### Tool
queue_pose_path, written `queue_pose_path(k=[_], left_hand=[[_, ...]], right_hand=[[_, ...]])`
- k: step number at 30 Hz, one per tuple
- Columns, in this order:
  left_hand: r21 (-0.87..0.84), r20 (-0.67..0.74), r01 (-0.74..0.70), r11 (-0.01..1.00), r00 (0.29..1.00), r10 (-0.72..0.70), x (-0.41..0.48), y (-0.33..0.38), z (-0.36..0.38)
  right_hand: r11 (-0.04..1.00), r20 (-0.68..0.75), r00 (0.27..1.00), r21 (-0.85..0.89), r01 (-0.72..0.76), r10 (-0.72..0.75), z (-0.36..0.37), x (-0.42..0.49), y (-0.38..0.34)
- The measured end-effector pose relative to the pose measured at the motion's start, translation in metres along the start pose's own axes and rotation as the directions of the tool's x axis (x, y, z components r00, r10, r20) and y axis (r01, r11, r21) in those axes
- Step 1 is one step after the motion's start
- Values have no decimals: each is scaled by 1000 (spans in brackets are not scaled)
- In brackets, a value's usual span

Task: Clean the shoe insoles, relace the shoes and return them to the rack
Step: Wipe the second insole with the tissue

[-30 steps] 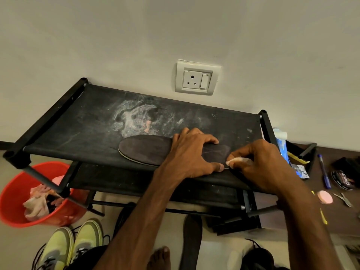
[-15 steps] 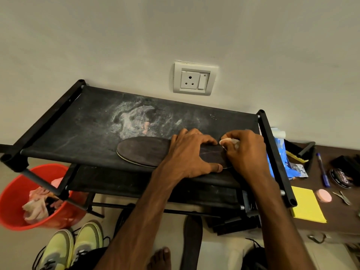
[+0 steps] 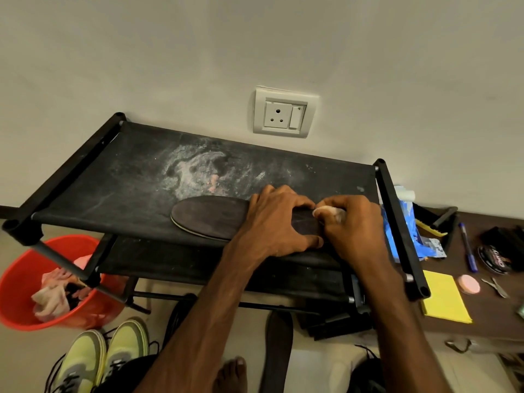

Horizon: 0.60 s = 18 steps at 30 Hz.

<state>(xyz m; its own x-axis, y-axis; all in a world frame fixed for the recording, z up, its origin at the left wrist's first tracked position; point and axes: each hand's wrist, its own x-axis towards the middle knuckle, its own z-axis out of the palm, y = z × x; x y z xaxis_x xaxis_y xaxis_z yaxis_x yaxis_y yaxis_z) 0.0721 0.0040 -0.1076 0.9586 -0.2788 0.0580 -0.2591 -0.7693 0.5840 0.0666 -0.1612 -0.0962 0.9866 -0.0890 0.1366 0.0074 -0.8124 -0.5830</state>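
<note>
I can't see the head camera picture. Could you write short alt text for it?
A person's left hand pins a dark shoe insole flat on the dusty top shelf of a black shoe rack, while the right hand rubs a small pale cloth on its end. A red bucket and yellow-green sneakers sit below.

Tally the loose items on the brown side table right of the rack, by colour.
Blue: 2, the pen and the packet
Yellow: 2, the pad and the brush
Pink: 1, the round cake
Black: 1, the round tin
Metal: 1, the small clipper
Total: 7; a black item at the frame's right edge is cut off, not counted.
</note>
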Motion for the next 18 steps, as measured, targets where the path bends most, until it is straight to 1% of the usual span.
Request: queue_pose_path(k=[2, 3, 4, 6, 8, 9, 10, 11, 12, 15, 17, 18], left_hand=[[-3, 4, 1, 1000, 1000, -1, 0, 0, 0], [-11, 7, 6, 1000, 1000, -6, 0, -1, 0], [-21, 9, 13, 1000, 1000, -12, 0, -1, -1], [-38, 14, 24, 999, 1000, -24, 0, -1, -1], [-46, 13, 25, 999, 1000, -25, 1, -1, -1], [-46, 10, 22, 999, 1000, -21, 1, -1, -1], [-43, 5, 18, 999, 1000, -18, 1, -2, -1], [-40, 1, 14, 999, 1000, -14, 1, -2, -1], [-39, 1, 11, 999, 1000, -11, 1, -2, 0], [-40, 4, 7, 999, 1000, -7, 1, -2, 1], [-29, 9, 5, 1000, 1000, -5, 2, -3, 1], [-31, 10, 8, 999, 1000, -7, 3, -4, 1]], right_hand=[[999, -53, 998, -32, 14, -16, 7, 2, 0], [999, -38, 999, -46, 28, -30, 6, 3, 0], [998, 8, 999, -56, 40, -39, 3, 4, 0], [996, 161, 986, -63, 61, -50, -9, 4, 2], [995, 323, 945, -72, 69, -42, -25, 2, 1], [994, 370, 928, -80, 72, -37, -31, 1, 0], [993, 380, 924, -90, 73, -33, -34, 1, 0], [993, 358, 933, -98, 65, -26, -33, 1, 0], [993, 307, 952, -107, 46, -11, -29, 1, 1], [996, 66, 998, -84, -17, 23, -6, 0, -4], [997, -54, 998, -72, -30, 27, 5, 0, -7], [995, -77, 997, -94, -24, 17, 7, 0, -9]])
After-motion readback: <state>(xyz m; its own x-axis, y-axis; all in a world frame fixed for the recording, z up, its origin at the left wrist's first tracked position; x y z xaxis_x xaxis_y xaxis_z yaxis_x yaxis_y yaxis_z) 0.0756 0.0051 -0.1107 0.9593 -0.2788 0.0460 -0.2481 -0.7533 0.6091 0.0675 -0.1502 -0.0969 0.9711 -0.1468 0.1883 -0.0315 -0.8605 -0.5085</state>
